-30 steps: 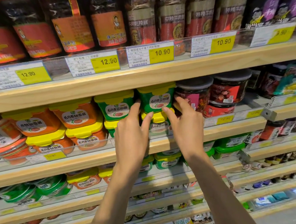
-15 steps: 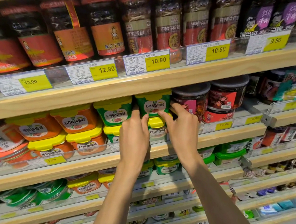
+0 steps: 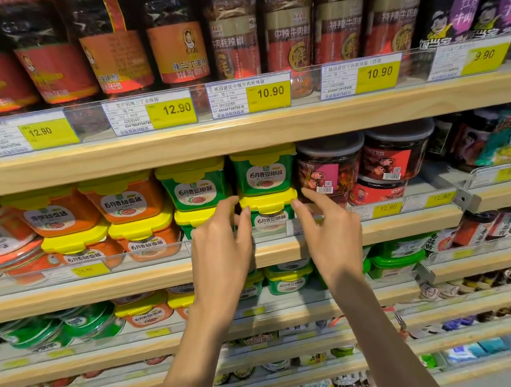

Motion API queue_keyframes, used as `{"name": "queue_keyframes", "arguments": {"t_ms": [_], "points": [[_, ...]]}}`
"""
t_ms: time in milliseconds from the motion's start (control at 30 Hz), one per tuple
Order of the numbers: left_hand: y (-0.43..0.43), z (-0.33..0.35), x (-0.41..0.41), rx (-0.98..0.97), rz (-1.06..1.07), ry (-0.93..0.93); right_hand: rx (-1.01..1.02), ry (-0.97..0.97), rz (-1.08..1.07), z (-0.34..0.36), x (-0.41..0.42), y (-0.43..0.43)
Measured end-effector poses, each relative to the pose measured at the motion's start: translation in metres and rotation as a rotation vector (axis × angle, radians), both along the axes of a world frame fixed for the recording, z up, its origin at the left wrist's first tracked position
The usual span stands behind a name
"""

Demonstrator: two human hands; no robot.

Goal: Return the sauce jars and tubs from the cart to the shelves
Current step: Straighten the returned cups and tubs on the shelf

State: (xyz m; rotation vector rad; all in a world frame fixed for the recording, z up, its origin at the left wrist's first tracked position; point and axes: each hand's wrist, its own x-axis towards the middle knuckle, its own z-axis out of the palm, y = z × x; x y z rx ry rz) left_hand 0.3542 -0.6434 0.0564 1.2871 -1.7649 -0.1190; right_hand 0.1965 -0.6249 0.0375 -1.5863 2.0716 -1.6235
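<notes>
Position of lower green tub (image 3: pixel 271 218): middle shelf (image 3: pixel 99 282), bottom of a two-high stack, directly under upper green tub (image 3: pixel 264 173). Yellow lid in full view, base partly behind clear front rail (image 3: pixel 166 254).

State of left hand (image 3: pixel 222 247): raised just left of the stack, fingers loosely spread and slightly bent, tips near the lid's left edge. State of right hand (image 3: pixel 331 235): mirrored on the other side, forefinger tip near the lid's right corner. Nothing pinched or enclosed. Contact with the lid: cannot tell.

Surroundings: second green stack (image 3: pixel 195 188) just beside on the left, lower tub partly hidden by left-hand fingers. Orange tubs (image 3: pixel 122 201) further left, also two high. Round dark jars (image 3: pixel 328 166) close on the right, just behind right-hand fingers. Tall jars (image 3: pixel 233 38) on the shelf above, yellow price tags (image 3: pixel 269 92) along its front. More green tubs (image 3: pixel 288 279) one shelf down, between the two forearms; shelves lower still blurred.
</notes>
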Motion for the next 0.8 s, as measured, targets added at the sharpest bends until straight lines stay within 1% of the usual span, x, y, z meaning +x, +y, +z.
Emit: {"name": "queue_keyframes", "arguments": {"t_ms": [67,167,267,500,800], "points": [[0.000,-0.005,-0.006,0.054,-0.007,-0.027,0.058,-0.032,0.058,-0.003,0.000,-0.005],[-0.007,-0.013,-0.011,0.085,0.012,-0.084,0.071,-0.069,0.113,-0.007,0.002,-0.012],[-0.009,-0.015,-0.014,0.095,0.013,-0.056,0.086,-0.133,0.151,-0.006,0.002,-0.015],[-0.016,-0.011,-0.018,0.113,0.033,-0.018,0.046,-0.034,0.166,0.006,0.000,-0.013],[-0.009,-0.010,-0.017,0.118,0.027,0.023,0.054,-0.081,0.183,0.003,0.002,-0.012]]}}
